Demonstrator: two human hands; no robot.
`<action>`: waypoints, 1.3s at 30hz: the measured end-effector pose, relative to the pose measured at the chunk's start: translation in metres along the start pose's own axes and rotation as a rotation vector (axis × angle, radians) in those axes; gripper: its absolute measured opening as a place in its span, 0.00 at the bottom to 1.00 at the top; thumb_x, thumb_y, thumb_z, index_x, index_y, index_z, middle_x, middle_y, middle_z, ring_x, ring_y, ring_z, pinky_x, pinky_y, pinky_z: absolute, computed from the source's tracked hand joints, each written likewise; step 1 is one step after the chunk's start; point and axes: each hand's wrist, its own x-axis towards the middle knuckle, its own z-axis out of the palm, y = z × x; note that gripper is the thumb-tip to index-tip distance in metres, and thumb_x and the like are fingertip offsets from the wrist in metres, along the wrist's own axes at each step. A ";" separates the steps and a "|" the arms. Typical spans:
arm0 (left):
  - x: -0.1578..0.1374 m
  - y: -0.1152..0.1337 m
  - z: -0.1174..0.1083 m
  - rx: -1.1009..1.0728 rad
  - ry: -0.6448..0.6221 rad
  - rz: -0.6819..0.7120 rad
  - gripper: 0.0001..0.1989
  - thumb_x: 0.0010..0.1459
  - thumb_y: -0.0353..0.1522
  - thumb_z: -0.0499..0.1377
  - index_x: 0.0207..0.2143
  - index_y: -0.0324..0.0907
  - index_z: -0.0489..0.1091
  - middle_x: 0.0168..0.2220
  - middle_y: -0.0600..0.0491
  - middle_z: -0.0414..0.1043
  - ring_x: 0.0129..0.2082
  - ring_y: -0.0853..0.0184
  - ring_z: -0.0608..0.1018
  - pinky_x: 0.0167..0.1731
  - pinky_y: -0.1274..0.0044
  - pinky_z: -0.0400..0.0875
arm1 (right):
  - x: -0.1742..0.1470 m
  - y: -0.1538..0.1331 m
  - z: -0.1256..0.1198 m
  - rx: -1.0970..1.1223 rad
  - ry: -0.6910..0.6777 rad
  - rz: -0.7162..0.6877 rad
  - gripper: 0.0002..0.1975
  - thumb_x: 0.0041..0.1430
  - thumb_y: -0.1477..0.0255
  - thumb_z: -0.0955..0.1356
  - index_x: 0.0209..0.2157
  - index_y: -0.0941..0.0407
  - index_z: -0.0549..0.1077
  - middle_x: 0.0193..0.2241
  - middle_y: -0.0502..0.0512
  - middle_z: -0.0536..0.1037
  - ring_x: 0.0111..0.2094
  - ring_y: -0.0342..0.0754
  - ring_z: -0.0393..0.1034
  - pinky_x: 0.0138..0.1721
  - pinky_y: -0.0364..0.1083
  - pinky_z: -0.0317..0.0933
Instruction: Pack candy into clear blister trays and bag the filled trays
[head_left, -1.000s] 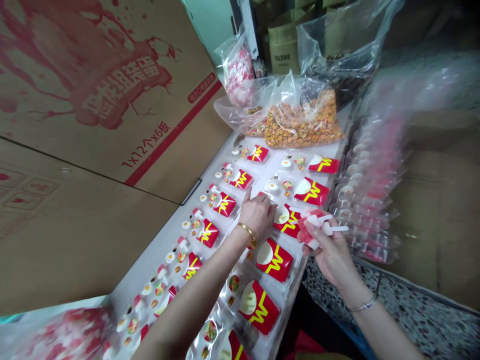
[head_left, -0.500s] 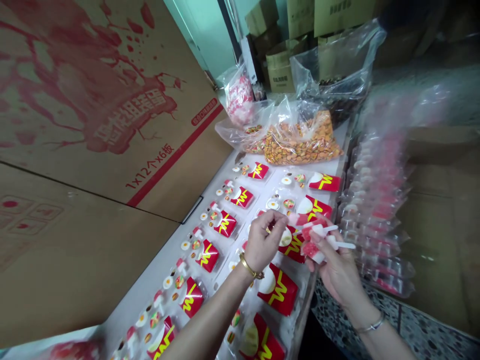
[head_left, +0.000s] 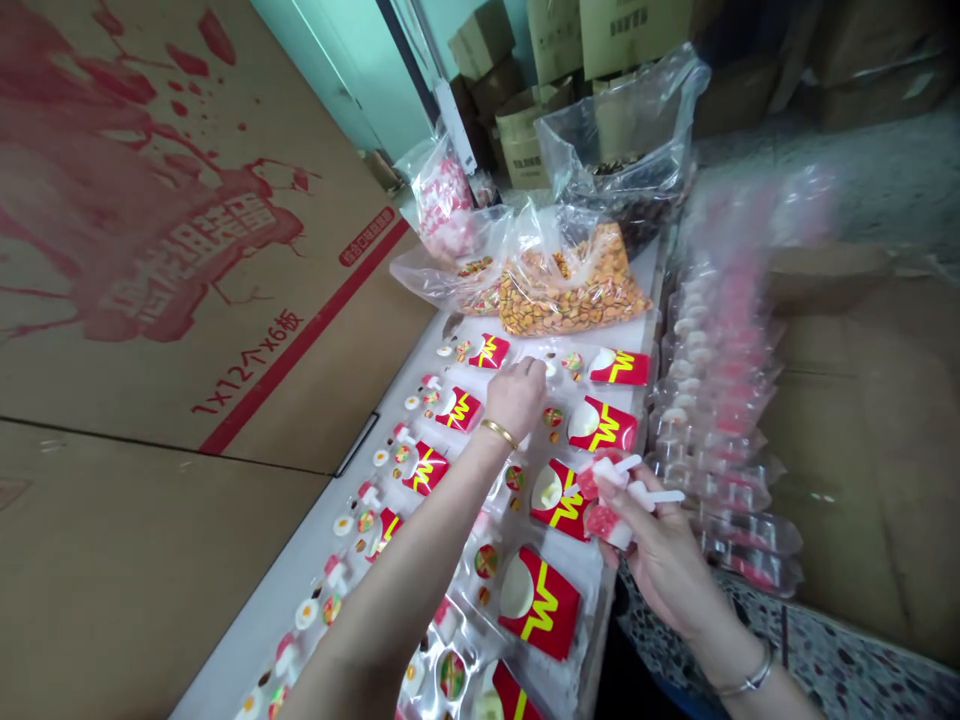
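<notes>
While right hand [head_left: 660, 550] pinches little bunch of popsicle pieces [head_left: 610, 524] above right edge of table [head_left: 300, 565], left hand [head_left: 517, 400] reaches over table's middle, curled downward, tips hidden, so can't tell if it's gripping anything. Red fry packets [head_left: 544, 605] in rows on table. Bag of orange bits [head_left: 559, 300] at table's far end. Tip imo: fan bunch loosely, sticks outward, so singles pull free easily.

1. We see the left hand [head_left: 517, 398] off the ice pops [head_left: 611, 527], now farther along the bench [head_left: 296, 560].
2. Ice pop stretched toward the left fingers: gone from the right hand's [head_left: 660, 545] bunch.
3. Our view swung right; big carton [head_left: 112, 420] sits further left.
</notes>
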 end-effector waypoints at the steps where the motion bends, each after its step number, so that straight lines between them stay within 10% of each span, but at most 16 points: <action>1: -0.001 0.005 0.002 0.050 -0.023 0.022 0.07 0.61 0.30 0.49 0.38 0.41 0.67 0.40 0.47 0.71 0.38 0.62 0.73 0.35 0.72 0.65 | 0.001 -0.001 0.000 -0.004 0.004 0.002 0.16 0.54 0.64 0.71 0.43 0.52 0.68 0.29 0.46 0.67 0.23 0.39 0.57 0.14 0.38 0.57; 9: -0.015 0.012 0.012 -0.021 -0.135 0.005 0.14 0.61 0.40 0.51 0.34 0.39 0.69 0.36 0.47 0.71 0.38 0.61 0.74 0.41 0.69 0.62 | 0.004 -0.002 -0.002 0.055 0.003 0.022 0.13 0.56 0.65 0.69 0.43 0.51 0.67 0.27 0.46 0.67 0.24 0.40 0.59 0.15 0.37 0.56; 14: -0.033 0.019 -0.017 -0.464 -0.039 -0.096 0.13 0.62 0.39 0.51 0.35 0.41 0.70 0.36 0.51 0.73 0.39 0.65 0.74 0.42 0.72 0.63 | 0.005 -0.002 -0.001 0.100 0.008 0.023 0.13 0.58 0.63 0.68 0.43 0.51 0.67 0.28 0.46 0.69 0.23 0.39 0.60 0.16 0.38 0.56; 20: -0.079 0.035 -0.045 -1.047 -0.401 -0.121 0.16 0.57 0.43 0.56 0.28 0.39 0.67 0.26 0.56 0.70 0.26 0.73 0.69 0.27 0.80 0.63 | 0.011 -0.004 0.005 0.093 0.034 -0.007 0.14 0.57 0.60 0.68 0.42 0.50 0.66 0.29 0.47 0.70 0.24 0.41 0.62 0.15 0.38 0.56; 28: -0.084 0.038 -0.046 -0.944 -0.114 -0.091 0.08 0.58 0.36 0.57 0.36 0.41 0.69 0.35 0.51 0.71 0.36 0.68 0.72 0.40 0.75 0.67 | 0.015 -0.007 0.009 0.155 0.030 -0.008 0.11 0.56 0.62 0.69 0.37 0.51 0.66 0.26 0.45 0.68 0.21 0.38 0.59 0.14 0.37 0.55; 33: -0.077 0.041 -0.041 -1.248 -0.011 -0.246 0.08 0.58 0.36 0.57 0.37 0.41 0.68 0.38 0.51 0.71 0.39 0.67 0.74 0.41 0.75 0.69 | 0.017 -0.011 0.012 0.177 0.070 -0.017 0.12 0.54 0.62 0.70 0.36 0.51 0.67 0.25 0.44 0.69 0.20 0.37 0.59 0.15 0.36 0.54; 39: -0.009 0.014 -0.020 -1.353 0.182 -0.418 0.08 0.54 0.35 0.59 0.32 0.40 0.66 0.28 0.56 0.69 0.28 0.73 0.72 0.32 0.79 0.68 | 0.017 -0.016 0.015 0.213 0.218 -0.005 0.15 0.50 0.62 0.72 0.38 0.49 0.67 0.28 0.44 0.71 0.22 0.37 0.63 0.21 0.36 0.60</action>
